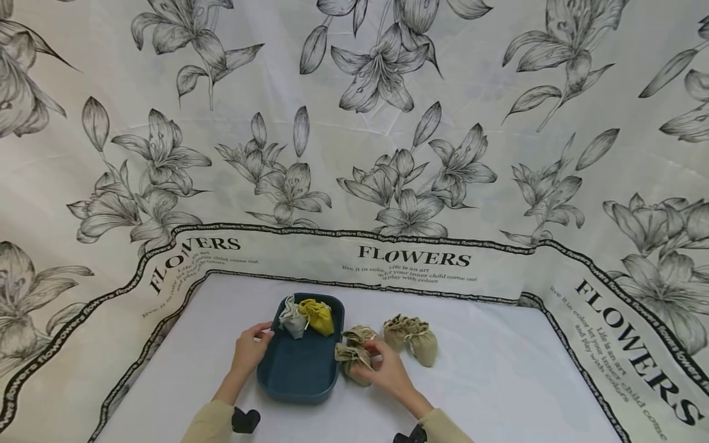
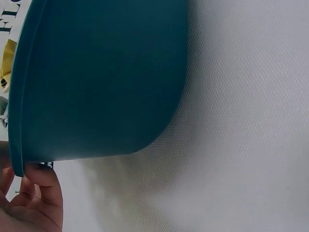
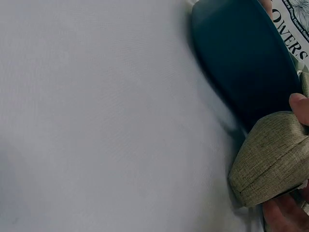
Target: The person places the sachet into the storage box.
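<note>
A dark blue tray [image 1: 296, 372] lies on the table, its outer wall [image 2: 106, 82] filling much of the left wrist view. My left hand [image 1: 250, 352] pinches the tray's rim on its left side, thumb and fingers on either side of the edge. With my right hand [image 1: 392, 374] I grip a brown cloth drawstring pouch [image 3: 268, 162] just beside the tray's right wall. Right behind it stands another brown pouch [image 1: 360, 333], partly hidden. Inside the tray, toward its far end, sit a light grey pouch [image 1: 293, 319] and a yellow pouch [image 1: 319, 318].
Two more brown pouches, one in back [image 1: 396, 332] and one in front [image 1: 423, 346], stand close together to the right of my right hand. A white cloth [image 1: 498, 375] covers the table. Flower-printed curtain [image 1: 410, 264] borders it at the back and sides.
</note>
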Available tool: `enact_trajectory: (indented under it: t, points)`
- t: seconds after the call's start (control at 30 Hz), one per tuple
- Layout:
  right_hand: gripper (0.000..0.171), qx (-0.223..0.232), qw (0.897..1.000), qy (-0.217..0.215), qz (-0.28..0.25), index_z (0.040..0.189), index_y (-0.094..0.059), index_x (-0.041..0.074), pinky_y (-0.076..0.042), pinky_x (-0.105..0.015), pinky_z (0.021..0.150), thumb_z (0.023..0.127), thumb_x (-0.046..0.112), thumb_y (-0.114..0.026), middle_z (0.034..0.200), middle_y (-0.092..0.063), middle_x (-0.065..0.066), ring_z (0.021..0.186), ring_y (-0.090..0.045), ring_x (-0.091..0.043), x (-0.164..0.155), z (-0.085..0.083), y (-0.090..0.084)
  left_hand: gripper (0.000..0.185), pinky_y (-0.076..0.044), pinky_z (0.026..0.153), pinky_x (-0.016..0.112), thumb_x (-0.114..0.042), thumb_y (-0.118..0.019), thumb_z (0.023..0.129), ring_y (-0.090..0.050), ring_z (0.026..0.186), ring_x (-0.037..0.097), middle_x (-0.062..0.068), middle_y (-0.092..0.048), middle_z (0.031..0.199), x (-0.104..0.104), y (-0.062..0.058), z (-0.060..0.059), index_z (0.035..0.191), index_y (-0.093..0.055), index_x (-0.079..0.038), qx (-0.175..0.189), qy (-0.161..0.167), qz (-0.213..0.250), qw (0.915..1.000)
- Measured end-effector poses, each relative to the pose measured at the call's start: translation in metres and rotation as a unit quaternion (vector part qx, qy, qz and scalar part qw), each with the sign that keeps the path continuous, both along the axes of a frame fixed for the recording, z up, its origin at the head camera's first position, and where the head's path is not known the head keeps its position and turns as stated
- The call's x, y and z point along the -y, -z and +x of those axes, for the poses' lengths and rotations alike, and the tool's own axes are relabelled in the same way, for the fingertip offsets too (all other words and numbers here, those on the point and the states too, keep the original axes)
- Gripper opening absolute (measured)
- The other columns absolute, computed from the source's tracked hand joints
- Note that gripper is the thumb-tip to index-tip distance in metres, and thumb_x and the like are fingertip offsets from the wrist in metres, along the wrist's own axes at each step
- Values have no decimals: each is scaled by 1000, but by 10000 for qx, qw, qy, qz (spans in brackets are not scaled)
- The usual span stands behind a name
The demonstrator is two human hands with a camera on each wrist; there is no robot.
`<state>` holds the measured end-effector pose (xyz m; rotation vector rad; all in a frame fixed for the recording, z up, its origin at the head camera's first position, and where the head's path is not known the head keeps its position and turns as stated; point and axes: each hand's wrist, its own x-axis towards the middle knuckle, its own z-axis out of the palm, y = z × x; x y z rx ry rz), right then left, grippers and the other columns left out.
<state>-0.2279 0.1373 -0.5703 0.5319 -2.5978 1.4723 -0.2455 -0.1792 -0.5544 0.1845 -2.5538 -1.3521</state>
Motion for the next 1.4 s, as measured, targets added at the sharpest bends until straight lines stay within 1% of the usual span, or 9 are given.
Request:
enact_trajectory:
  t: [0.2,0.33,0.43,0.6,0.67,0.87,1.1,1.2,1.4]
  points:
    - [57,-38,9997,-28,227,114,-61,4,-53,-24,75,70,31,-85,104,-66,-8,90,-64,-18,3,-2,2,26,-40,56,25,-8,-62,90,-52,66,14,17,-67,85,0,1,0,114,-67,2,108,-20,16,9999]
    - [54,-213,9986,-141,457,110,-61,5,-52,-24,72,69,32,-84,101,-67,-7,86,-64,-16,4,-3,2,26,-39,57,25,-8,-63,90,-52,66,14,17,-67,85,1,1,-1,113,-67,2,98,-47,-1,9999]
    - [54,-323,9980,-223,504,110,-61,5,-51,-24,71,69,32,-84,100,-66,-7,84,-62,-14,4,-2,3,26,-39,57,25,-8,-63,90,-52,65,14,17,-67,85,1,1,-1,113,-67,2,95,-52,-3,9999]
    - [56,-209,9983,-261,471,113,-62,4,-51,-24,71,69,31,-84,104,-67,-9,84,-63,-12,5,0,4,26,-39,56,25,-8,-63,90,-51,64,14,18,-67,84,1,1,0,113,-67,2,107,-46,21,9999]
    - [55,-81,9986,-262,455,113,-63,4,-51,-24,71,69,30,-84,106,-68,-11,84,-64,-12,6,0,5,26,-38,56,25,-9,-63,89,-51,65,15,18,-67,84,1,1,0,113,-67,2,93,-69,20,9999]
    - [52,182,9990,-118,399,113,-65,6,-51,-23,69,69,26,-85,108,-68,-13,83,-66,-15,8,0,4,25,-38,56,25,-8,-64,89,-53,67,17,18,-68,84,0,-1,-1,112,-68,2,3,-87,-96,9999]
    - [48,343,9983,-28,465,110,-67,11,-50,-22,70,69,29,-85,105,-69,-6,83,-64,-10,10,-2,2,27,-39,58,27,-10,-63,90,-54,68,19,18,-67,86,1,-4,-1,114,-67,2,148,-81,-166,9997]
    - [47,442,9976,-46,524,109,-67,13,-50,-22,70,69,30,-85,104,-69,-4,84,-64,-11,10,-3,2,27,-40,58,27,-10,-63,90,-55,68,19,17,-68,86,1,-3,-1,115,-67,1,209,-72,-188,9996]
    - [47,473,9967,-119,653,107,-67,13,-49,-23,67,68,32,-85,103,-69,-6,84,-63,-13,6,-3,-1,27,-40,58,26,-10,-63,90,-56,69,19,17,-68,87,2,-3,-1,115,-68,0,234,-45,-151,9996]
